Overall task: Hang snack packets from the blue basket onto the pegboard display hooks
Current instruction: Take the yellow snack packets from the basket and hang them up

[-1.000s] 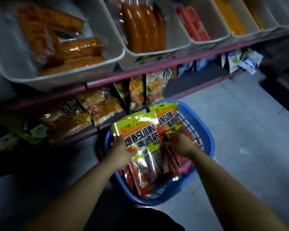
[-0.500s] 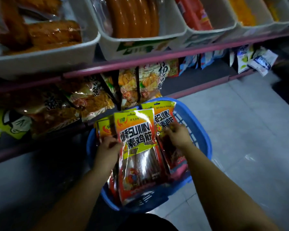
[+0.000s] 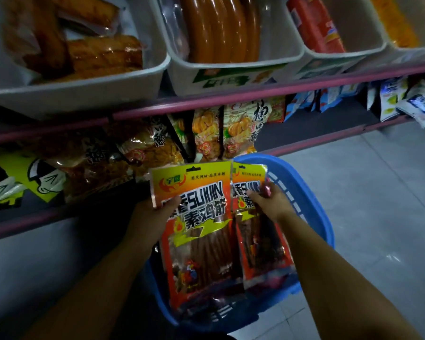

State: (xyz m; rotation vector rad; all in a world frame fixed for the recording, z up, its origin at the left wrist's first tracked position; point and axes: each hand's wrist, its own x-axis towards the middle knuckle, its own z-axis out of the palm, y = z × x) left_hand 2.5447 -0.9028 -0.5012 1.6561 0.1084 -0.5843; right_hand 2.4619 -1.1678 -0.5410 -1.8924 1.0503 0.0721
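Note:
A blue plastic basket stands on the floor below the shelves. My left hand grips the left edge of a yellow and red snack packet held upright above the basket. Beside it, my right hand pinches a second packet of the same kind near its top. More packets lie under them in the basket, mostly hidden. Hanging packets fill the row under the pink rail; the hooks themselves are hard to make out.
White bins with sausages and dried meat sit on the shelf above. Darker snack bags and a yellow packet hang at the left. Blue and white packets hang at the right. Grey tiled floor stretches to the right of the basket.
Both hands have lifted the packets higher out of the basket and spread them apart. The left packet now stands fully clear, and the view has moved closer to the shelves.

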